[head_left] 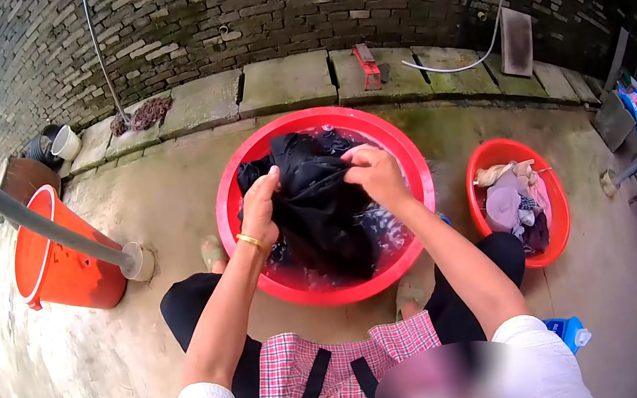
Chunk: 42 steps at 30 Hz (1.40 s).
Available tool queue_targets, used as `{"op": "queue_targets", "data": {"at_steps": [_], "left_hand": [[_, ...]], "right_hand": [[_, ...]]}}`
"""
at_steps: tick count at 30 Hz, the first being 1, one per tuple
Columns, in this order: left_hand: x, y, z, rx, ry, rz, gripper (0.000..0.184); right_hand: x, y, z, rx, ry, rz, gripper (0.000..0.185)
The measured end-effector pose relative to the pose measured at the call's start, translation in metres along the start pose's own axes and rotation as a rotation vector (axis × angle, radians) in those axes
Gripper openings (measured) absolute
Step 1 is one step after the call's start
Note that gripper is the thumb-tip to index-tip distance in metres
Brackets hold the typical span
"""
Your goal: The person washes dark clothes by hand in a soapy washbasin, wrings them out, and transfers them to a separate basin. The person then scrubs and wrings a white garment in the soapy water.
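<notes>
A large red basin (418, 173) with sudsy water stands on the ground between the person's knees. Wet black cloth (314, 200) fills much of it, partly lifted above the water. At the cloth's upper right, my right hand (376, 175) pinches a fold between thumb and fingers. My left hand (259, 209), with a gold bangle at the wrist, is at the cloth's left side, thumb raised and palm turned toward it; its fingertips are partly hidden, so its hold is unclear.
A smaller red basin (564, 215) with light and dark clothes stands at the right. An orange-red bucket (69, 260) stands left beside a slanting pole (41, 222). A blue bottle (565, 333) is near the right knee. Stone slabs (285, 84) line the brick wall.
</notes>
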<state>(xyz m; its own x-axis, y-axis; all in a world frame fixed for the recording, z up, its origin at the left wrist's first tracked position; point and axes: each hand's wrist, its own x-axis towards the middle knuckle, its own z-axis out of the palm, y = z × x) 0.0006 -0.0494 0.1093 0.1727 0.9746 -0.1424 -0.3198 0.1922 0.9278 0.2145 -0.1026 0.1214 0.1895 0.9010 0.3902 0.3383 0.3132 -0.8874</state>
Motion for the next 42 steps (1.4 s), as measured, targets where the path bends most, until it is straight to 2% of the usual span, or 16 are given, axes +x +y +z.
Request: {"op": "queue_targets", "data": {"at_steps": [4,6,8,10,12,13,14,16,18,20,22,24,25,32,39,42], "left_hand": [[-0.001,0.012,0.002,0.053,-0.192,-0.027,0.024],[0.001,-0.003,-0.003,0.236,-0.355,-0.008,0.034],[0.002,-0.028,-0.005,0.806,-0.355,0.301,0.051],[0.047,-0.133,-0.045,0.778,-0.222,0.142,0.049],[0.026,-0.123,-0.025,0.741,-0.176,-0.129,0.043],[0.028,-0.148,-0.027,0.429,-0.153,-0.174,0.030],[0.028,-0.163,-0.026,0.423,-0.157,-0.188,0.030],[0.020,-0.192,-0.025,-0.293,0.035,-0.393,0.025],[0.000,-0.203,-0.019,-0.684,0.147,-0.438,0.033],[-0.016,-0.237,-0.027,-0.874,0.180,-0.558,0.035],[-0.033,-0.229,-0.024,-0.791,0.211,-0.528,0.029],[-0.026,-0.297,-0.074,-1.056,-0.542,-0.213,0.027],[-0.054,-0.292,-0.051,-0.411,0.057,-0.078,0.032],[-0.050,-0.245,-0.013,-0.602,0.718,-0.657,0.028],[-0.055,-0.230,0.004,-0.753,0.560,-0.648,0.024],[-0.044,-0.225,-0.005,-0.706,0.477,-0.773,0.027]], "right_hand": [[0.034,-0.025,-0.018,0.221,0.004,0.002,0.013],[0.042,-0.021,-0.027,0.453,-0.150,0.153,0.011],[0.040,0.008,-0.023,0.573,-0.135,0.174,0.012],[0.032,0.050,-0.013,0.580,0.065,0.295,0.013],[0.020,0.086,0.004,0.494,0.143,0.346,0.017],[0.014,0.097,0.007,0.171,0.175,0.364,0.016],[0.012,0.107,0.009,-0.156,0.195,0.364,0.017],[-0.011,0.134,0.024,-0.362,0.289,0.375,0.022],[-0.047,0.169,0.046,-0.505,0.244,0.427,0.023],[-0.076,0.147,0.075,-0.505,0.133,0.479,0.025],[-0.096,0.110,0.095,-0.391,-0.089,0.499,0.026],[-0.122,0.090,0.117,-0.377,-0.253,0.264,0.026],[-0.129,0.078,0.124,-0.364,-0.300,0.217,0.027],[-0.127,0.159,0.134,-0.603,-0.223,0.354,0.036],[-0.108,0.197,0.115,-0.716,-0.101,0.561,0.047],[-0.098,0.208,0.092,-0.687,-0.091,0.573,0.051]]}}
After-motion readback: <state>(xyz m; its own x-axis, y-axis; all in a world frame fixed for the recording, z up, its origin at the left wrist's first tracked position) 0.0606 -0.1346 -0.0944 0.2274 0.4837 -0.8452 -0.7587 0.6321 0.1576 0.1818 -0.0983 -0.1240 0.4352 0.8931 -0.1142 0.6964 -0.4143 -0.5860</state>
